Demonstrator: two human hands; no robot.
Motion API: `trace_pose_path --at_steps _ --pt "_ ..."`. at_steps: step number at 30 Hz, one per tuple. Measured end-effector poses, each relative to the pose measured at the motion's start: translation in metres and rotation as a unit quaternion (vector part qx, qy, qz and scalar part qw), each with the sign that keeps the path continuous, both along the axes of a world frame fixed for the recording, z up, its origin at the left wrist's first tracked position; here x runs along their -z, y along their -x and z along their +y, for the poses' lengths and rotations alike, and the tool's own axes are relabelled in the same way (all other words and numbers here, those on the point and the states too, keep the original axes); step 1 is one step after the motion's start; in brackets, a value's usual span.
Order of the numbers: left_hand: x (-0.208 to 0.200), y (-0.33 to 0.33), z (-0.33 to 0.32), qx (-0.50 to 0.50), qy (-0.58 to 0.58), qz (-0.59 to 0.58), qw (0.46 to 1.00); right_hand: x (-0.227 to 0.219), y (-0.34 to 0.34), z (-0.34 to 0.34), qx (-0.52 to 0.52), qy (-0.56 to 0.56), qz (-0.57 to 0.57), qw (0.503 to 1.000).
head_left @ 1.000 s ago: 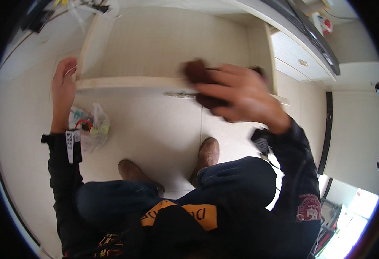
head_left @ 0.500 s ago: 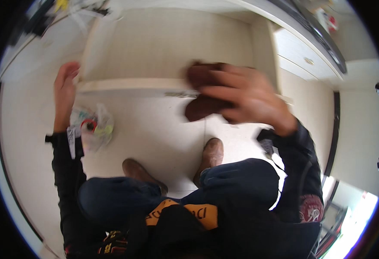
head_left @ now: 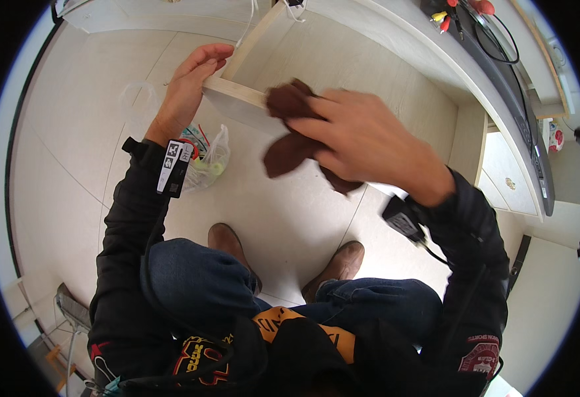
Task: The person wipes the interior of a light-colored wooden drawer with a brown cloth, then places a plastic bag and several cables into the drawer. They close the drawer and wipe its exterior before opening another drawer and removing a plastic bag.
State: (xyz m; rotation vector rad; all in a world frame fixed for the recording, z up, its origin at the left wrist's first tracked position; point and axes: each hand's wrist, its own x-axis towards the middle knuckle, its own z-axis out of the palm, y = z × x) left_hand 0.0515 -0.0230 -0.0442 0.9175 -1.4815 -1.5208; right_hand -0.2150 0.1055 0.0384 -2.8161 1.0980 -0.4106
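A pale wooden drawer (head_left: 382, 73) is pulled out in front of me. My right hand (head_left: 369, 135) grips a dark brown cloth (head_left: 290, 149), bunched with loose folds hanging below the fingers. The cloth is at the top edge of the drawer's front panel (head_left: 234, 91); whether it touches the wood is hard to tell. At the drawer's front left corner is my left hand (head_left: 187, 89), its fingers stretched out and holding nothing. The fingertips are by the drawer's left side wall.
A clear plastic bag (head_left: 214, 159) with small coloured items stands on the tiled floor below my left hand. Over the drawer is a furniture top with a flat black device (head_left: 495, 73) and cables. A closed drawer with a knob (head_left: 509, 183) is to the right.
My view has turned left. My left hand has come to the drawer's front left corner, from beside it. The brown cloth stays in my right hand, now nearer the left along the front panel.
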Motion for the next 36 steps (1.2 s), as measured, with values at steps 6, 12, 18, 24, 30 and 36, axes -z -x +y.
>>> trace_pose_path --at_steps 6,12,18,24,30,36 --pt "-0.003 -0.005 0.002 0.059 -0.046 0.036 0.996 0.016 -0.091 -0.061 0.052 -0.001 0.014 0.999" --pt "-0.004 0.001 0.007 0.006 -0.028 -0.028 0.999 -0.012 -0.014 -0.015 0.033 -0.066 -0.001 0.997" --pt "0.001 -0.005 0.01 0.023 -0.027 -0.025 0.999 -0.042 0.035 0.029 0.148 -0.217 0.034 0.964" --pt "0.0 0.001 0.013 0.005 0.053 -0.075 0.996 0.0 -0.063 -0.052 0.063 -0.125 0.028 0.99" --pt "0.009 0.007 0.011 0.035 -0.106 0.083 0.99 0.013 -0.092 -0.048 0.078 0.012 0.051 0.996" --pt "0.012 -0.012 0.008 0.03 0.012 -0.044 0.999 -0.025 -0.02 -0.001 0.105 -0.124 0.112 0.98"
